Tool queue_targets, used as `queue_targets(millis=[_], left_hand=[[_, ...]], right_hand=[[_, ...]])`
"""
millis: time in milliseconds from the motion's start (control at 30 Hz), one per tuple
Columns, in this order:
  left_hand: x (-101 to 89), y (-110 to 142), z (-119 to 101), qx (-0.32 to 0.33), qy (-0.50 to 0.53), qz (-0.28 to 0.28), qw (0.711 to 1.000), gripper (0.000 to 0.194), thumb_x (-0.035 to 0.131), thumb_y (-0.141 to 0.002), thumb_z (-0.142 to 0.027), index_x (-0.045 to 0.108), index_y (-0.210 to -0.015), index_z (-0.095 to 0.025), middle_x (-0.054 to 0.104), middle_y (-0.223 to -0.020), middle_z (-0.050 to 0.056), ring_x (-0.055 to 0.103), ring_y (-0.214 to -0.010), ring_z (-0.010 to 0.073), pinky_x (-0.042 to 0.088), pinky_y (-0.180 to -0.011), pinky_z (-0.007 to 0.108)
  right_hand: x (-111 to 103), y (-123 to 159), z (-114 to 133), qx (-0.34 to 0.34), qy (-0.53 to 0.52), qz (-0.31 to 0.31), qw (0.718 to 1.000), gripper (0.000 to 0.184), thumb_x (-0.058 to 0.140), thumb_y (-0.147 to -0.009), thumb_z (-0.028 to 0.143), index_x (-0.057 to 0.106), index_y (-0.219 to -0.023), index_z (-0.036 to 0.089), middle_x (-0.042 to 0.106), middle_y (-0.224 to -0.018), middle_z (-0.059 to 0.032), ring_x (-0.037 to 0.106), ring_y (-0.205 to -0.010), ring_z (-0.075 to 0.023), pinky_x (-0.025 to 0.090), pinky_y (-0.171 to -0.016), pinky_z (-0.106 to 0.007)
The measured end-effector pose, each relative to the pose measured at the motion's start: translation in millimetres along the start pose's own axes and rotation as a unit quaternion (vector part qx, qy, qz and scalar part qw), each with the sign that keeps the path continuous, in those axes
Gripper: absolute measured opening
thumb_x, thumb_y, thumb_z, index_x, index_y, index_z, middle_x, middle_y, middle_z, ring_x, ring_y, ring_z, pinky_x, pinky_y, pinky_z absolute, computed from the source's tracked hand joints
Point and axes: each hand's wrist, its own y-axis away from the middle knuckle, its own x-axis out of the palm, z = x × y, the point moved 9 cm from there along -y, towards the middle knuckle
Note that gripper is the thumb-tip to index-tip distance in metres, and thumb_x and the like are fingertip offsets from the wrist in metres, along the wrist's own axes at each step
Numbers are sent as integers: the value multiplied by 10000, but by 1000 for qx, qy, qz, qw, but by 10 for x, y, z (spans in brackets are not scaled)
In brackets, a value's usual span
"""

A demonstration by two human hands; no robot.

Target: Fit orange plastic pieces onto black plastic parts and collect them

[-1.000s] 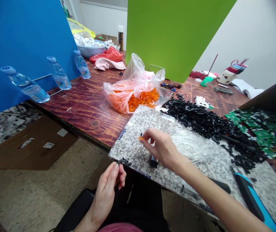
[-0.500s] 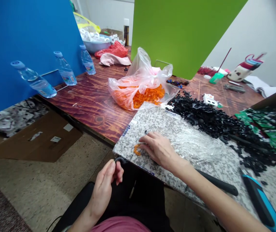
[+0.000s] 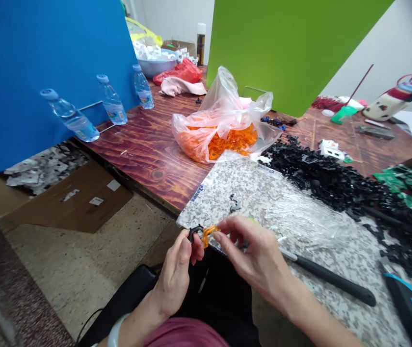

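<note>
Between thumb and fingers, my left hand (image 3: 177, 270) grips a small curved black plastic part (image 3: 193, 233) just off the board's front edge. My right hand (image 3: 254, 246) pinches a small orange plastic part (image 3: 208, 235) of similar curved shape. The two parts meet or overlap; whether they are joined I cannot tell. Behind my hands, another small black part (image 3: 233, 203) lies on the speckled board (image 3: 223, 180). Clear thin strips (image 3: 299, 217) are heaped to the right of my right hand.
A pile of black parts (image 3: 321, 180) borders the board's far right, beside green parts (image 3: 411, 183). A plastic bag of orange parts (image 3: 227, 137) stands behind. A black-handled tool (image 3: 336, 282) and a blue-black tool (image 3: 408, 303) lie right. Water bottles (image 3: 112, 103) stand left.
My right hand has picked the orange part up off the board and brought it toward me to the black part. My left hand still holds the black part. The view has shifted slightly.
</note>
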Motion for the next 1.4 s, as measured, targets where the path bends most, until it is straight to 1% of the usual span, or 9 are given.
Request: queue_targets(millis=[100, 300, 433, 567, 767, 900, 1067, 1400], left_hand=[[69, 13, -42, 14, -50, 10, 999, 359, 277, -976, -472, 476, -857, -198, 492, -748, -14, 460, -691, 145, 384, -664, 264], [150, 15, -44, 24, -88, 20, 996, 285, 309, -987, -397, 505, -925, -199, 550, -755, -12, 522, -703, 145, 409, -654, 245], [160, 11, -33, 30, -111, 18, 993, 243, 336, -985, -356, 489, -875, -204, 538, -724, -23, 516, -659, 131, 405, -620, 232], [187, 9, -85, 49, -133, 30, 989, 255, 323, -990, -318, 480, -823, -205, 518, -707, -28, 496, -646, 124, 389, -615, 230], [204, 7, -127, 62, -135, 40, 988, 240, 339, -987, -299, 490, -825, -205, 515, -708, -32, 486, -642, 119, 379, -620, 228], [192, 16, -79, 45, -118, 33, 991, 230, 357, -979, -324, 490, -835, -203, 521, -707, -31, 491, -639, 123, 387, -609, 229], [199, 23, -48, 23, -111, 33, 993, 222, 364, -972, -345, 486, -854, -201, 537, -710, -25, 506, -640, 131, 399, -612, 236], [222, 28, -115, 65, -157, 45, 984, 228, 351, -977, -289, 487, -816, -202, 534, -705, -22, 506, -634, 124, 395, -610, 226]], right_hand=[[80, 87, 93, -18, -16, -12, 1000, 44, 579, -865, 146, 567, -852, 187, 594, -751, 12, 550, -675, -104, 418, -636, -202], [107, 143, 44, -16, -5, -28, 999, 38, 558, -881, 144, 560, -879, 182, 589, -773, -2, 546, -707, -117, 419, -657, -218], [100, 158, 21, -14, -7, -27, 999, 49, 576, -870, 139, 560, -863, 186, 587, -770, 1, 542, -695, -114, 420, -647, -216], [99, 176, -2, -13, -12, -28, 999, 70, 588, -862, 130, 558, -867, 194, 591, -771, 6, 551, -696, -116, 426, -638, -214], [84, 211, -15, -9, -18, -19, 1000, 67, 593, -867, 144, 560, -863, 202, 596, -774, 10, 554, -678, -107, 432, -622, -205], [57, 215, -11, -17, -19, -26, 999, 64, 593, -866, 151, 561, -873, 206, 610, -789, 8, 561, -684, -105, 446, -624, -200], [57, 215, -51, -7, -13, -21, 1000, 50, 568, -876, 159, 568, -865, 208, 625, -798, -7, 573, -678, -116, 463, -615, -217], [80, 213, -122, 19, -30, -8, 999, 36, 585, -867, 173, 580, -856, 207, 630, -779, 1, 576, -656, -113, 454, -607, -216]])
